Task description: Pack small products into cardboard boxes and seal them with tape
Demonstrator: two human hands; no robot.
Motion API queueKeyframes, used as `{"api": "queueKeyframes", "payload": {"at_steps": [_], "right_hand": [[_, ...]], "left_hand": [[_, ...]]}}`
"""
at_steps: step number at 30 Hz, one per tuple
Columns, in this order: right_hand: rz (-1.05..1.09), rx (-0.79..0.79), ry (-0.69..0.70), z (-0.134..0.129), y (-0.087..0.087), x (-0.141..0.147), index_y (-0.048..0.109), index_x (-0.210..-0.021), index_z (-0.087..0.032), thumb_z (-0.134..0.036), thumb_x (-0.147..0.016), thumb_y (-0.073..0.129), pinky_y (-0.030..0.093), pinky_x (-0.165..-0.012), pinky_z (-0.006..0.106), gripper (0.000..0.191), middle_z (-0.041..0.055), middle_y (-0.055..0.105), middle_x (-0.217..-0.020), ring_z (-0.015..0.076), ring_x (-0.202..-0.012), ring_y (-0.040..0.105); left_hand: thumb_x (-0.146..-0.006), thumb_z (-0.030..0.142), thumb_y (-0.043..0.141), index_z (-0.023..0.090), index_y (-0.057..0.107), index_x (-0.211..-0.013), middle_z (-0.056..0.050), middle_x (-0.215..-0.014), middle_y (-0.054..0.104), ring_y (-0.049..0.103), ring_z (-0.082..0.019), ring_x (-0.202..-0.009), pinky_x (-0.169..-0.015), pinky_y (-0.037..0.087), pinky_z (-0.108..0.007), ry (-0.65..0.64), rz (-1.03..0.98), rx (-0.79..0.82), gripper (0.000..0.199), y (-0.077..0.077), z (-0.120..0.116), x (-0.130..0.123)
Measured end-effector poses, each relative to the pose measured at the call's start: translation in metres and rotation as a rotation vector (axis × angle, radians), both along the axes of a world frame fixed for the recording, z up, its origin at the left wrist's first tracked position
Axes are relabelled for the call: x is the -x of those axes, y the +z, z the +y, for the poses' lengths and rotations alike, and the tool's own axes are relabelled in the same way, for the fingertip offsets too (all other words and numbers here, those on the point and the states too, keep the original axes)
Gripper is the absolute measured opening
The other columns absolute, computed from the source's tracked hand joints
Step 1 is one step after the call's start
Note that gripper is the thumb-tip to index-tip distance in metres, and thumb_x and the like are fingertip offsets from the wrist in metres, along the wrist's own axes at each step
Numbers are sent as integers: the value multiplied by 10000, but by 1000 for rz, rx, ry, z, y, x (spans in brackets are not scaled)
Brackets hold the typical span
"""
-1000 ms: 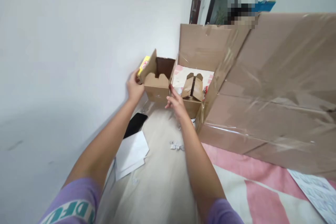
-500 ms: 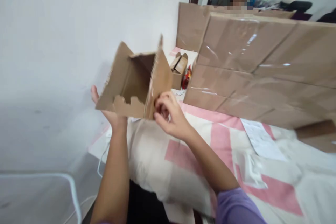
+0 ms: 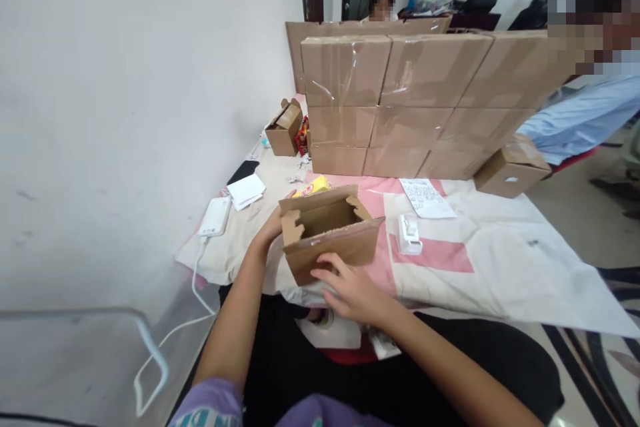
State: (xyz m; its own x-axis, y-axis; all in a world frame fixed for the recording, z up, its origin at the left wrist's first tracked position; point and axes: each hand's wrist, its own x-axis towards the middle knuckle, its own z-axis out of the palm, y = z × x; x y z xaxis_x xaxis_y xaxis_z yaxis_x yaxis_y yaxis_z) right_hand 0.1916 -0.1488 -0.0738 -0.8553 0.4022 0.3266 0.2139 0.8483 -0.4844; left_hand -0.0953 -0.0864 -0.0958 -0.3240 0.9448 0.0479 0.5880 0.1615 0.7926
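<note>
A small brown cardboard box (image 3: 345, 250) with its top open and flaps raised is at the front edge of the cloth-covered table; whether it rests fully on the cloth I cannot tell. My left hand (image 3: 273, 225) grips its left end, with the fingers partly hidden behind the box. Against the front wall lies my right hand (image 3: 350, 288), fingers spread and not wrapped round anything. Just behind the box, a yellow packet (image 3: 316, 185) is partly hidden.
Taped cardboard boxes (image 3: 415, 80) form a wall across the table. A closed box (image 3: 286, 128), red packet (image 3: 302, 137), power bank (image 3: 216, 217), white papers (image 3: 246, 191), printed sheet (image 3: 426, 198) and white device (image 3: 409, 235) lie around. Another box (image 3: 513, 167) stands right, near a person in light blue.
The box has come down from the air to the table's front edge and turned so its opening faces up. My right hand's fingers have uncurled and spread on its front.
</note>
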Motion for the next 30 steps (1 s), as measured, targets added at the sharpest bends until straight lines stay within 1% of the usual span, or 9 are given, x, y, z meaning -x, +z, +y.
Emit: {"api": "queueKeyframes", "payload": {"at_steps": [3, 6, 8, 10, 14, 19, 23, 28, 30], "right_hand": [[175, -230, -9, -12, 31, -13, 631, -1288, -193, -207, -966, 528, 624, -828, 382, 338, 167, 639, -1327, 248, -1072, 700], [391, -352, -79, -10, 65, -29, 664, -1265, -247, -182, -937, 561, 607, -820, 389, 350, 124, 710, -1216, 238, -1028, 694], [413, -353, -167, 1, 80, -38, 713, -1204, -267, -191, -938, 573, 589, -808, 442, 311, 97, 748, -1080, 253, -941, 669], [318, -327, -233, 15, 85, -44, 767, -1077, -269, -218, -943, 592, 566, -814, 500, 226, 86, 765, -972, 285, -916, 618], [55, -297, -247, 32, 79, -49, 797, -877, -250, -282, -931, 663, 544, -801, 544, 147, 82, 788, -1035, 318, -942, 545], [-73, -292, -230, 32, 69, -49, 816, -988, -230, -323, -946, 658, 549, -855, 550, 189, 103, 721, -1227, 317, -1006, 542], [-130, -311, -243, 36, 59, -47, 803, -1120, -213, -276, -878, 708, 544, -922, 565, 267, 135, 625, -1360, 348, -1110, 535], [-161, -265, -356, 42, 49, -45, 657, -1385, -143, -212, -823, 700, 541, -969, 557, 567, 179, 609, -1333, 374, -1151, 543], [-173, -208, -409, 40, 50, -44, 581, -1458, -121, -199, -825, 679, 550, -965, 530, 645, 192, 607, -1304, 376, -1183, 555]], "left_hand": [[-891, 351, 540, 213, 560, -1417, -78, -1271, 718, 678, -261, -1172, -1005, 542, -375, 135, 208, 120, 544, -1, -60, 25], [-930, 351, 428, 142, 700, -1146, -193, -1164, 718, 665, -391, -1134, -984, 502, -541, 350, 435, 298, 405, -14, -134, 42], [-929, 342, 433, 169, 702, -1157, -189, -1264, 684, 623, -406, -1213, -1015, 474, -540, 377, 559, 369, 392, -28, -169, 43], [-929, 353, 450, 198, 660, -1268, -165, -1385, 629, 589, -389, -1275, -1029, 471, -496, 353, 660, 405, 428, -42, -187, 37], [-960, 379, 400, 144, 563, -1400, -214, -1430, 568, 597, -376, -1261, -1015, 484, -461, 345, 806, 445, 525, -65, -195, 22], [-966, 332, 388, 128, 562, -1429, -220, -1532, 503, 417, -342, -1480, -1214, 312, -478, 279, 914, 491, 535, -75, -202, 20], [-961, 338, 402, 138, 555, -1464, -204, -1595, 456, 333, -335, -1540, -1248, 223, -550, 178, 938, 566, 562, -73, -202, 29], [-881, 439, 545, 159, 650, -1371, -219, -1494, 571, 429, -402, -1470, -1198, 269, -624, 70, 906, 714, 575, -59, -176, 53], [-820, 474, 618, 163, 655, -1372, -221, -1492, 573, 446, -426, -1454, -1192, 298, -601, 32, 890, 759, 635, -55, -161, 62]]}}
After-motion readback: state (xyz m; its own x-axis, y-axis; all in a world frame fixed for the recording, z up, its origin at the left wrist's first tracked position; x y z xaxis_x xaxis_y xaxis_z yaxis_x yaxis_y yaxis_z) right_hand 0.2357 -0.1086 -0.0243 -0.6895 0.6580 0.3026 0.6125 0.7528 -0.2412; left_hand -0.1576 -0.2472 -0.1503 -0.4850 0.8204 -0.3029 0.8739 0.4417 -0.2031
